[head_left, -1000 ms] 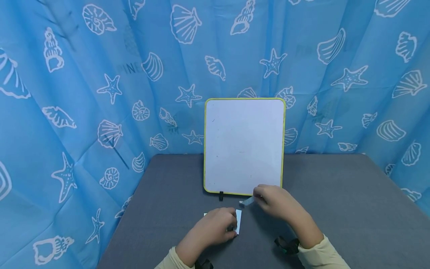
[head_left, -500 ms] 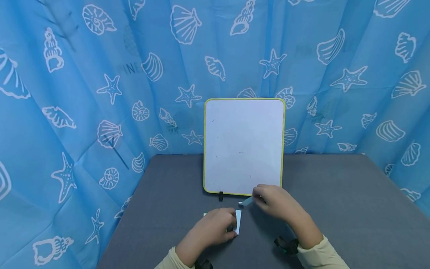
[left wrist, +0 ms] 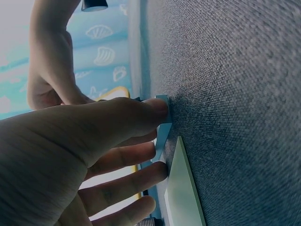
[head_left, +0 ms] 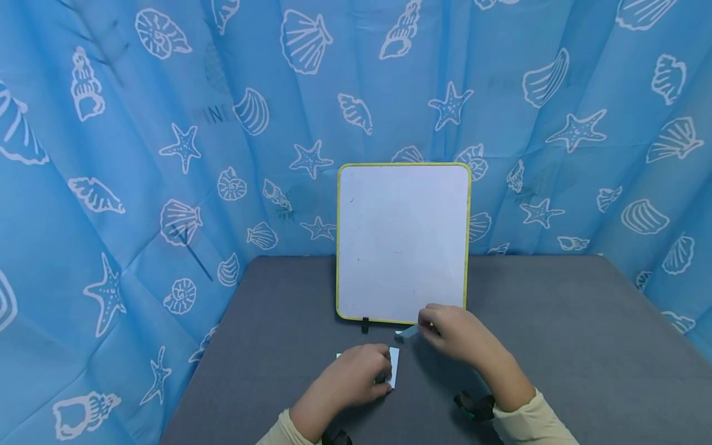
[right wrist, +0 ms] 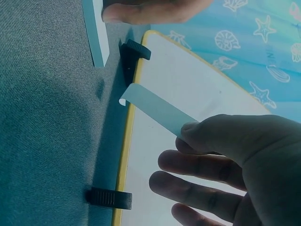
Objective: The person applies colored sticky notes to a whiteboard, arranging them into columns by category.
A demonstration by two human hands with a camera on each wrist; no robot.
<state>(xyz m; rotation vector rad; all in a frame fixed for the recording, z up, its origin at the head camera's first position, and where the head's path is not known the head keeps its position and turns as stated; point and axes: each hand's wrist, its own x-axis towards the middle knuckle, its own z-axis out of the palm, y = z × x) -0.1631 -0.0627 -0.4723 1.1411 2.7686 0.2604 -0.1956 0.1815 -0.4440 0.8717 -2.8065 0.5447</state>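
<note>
My right hand [head_left: 453,334] pinches a narrow pale-blue strip of paper [right wrist: 157,107] between thumb and index finger. The strip's free end curls over, in front of the whiteboard's lower edge, while the other fingers are spread apart. On the table, my left hand [head_left: 356,374] holds a small light-blue pad [head_left: 394,368], its thumb [left wrist: 155,109] pressed on the near end. White top and bluish side of that pad show in the right wrist view. Beside it lies a pale-green pad [left wrist: 184,190], mostly hidden under the left hand in the head view.
A whiteboard [head_left: 403,241] with a yellow frame stands behind the hands, with black feet [right wrist: 110,197] at its lower edge. Grey cloth covers the table [head_left: 534,321]. A blue shell-patterned curtain [head_left: 222,154] hangs behind. Dark straps circle the wrists.
Both hands keep nearly the same place and hold. Only the strip in the right hand shifts its angle very slightly.
</note>
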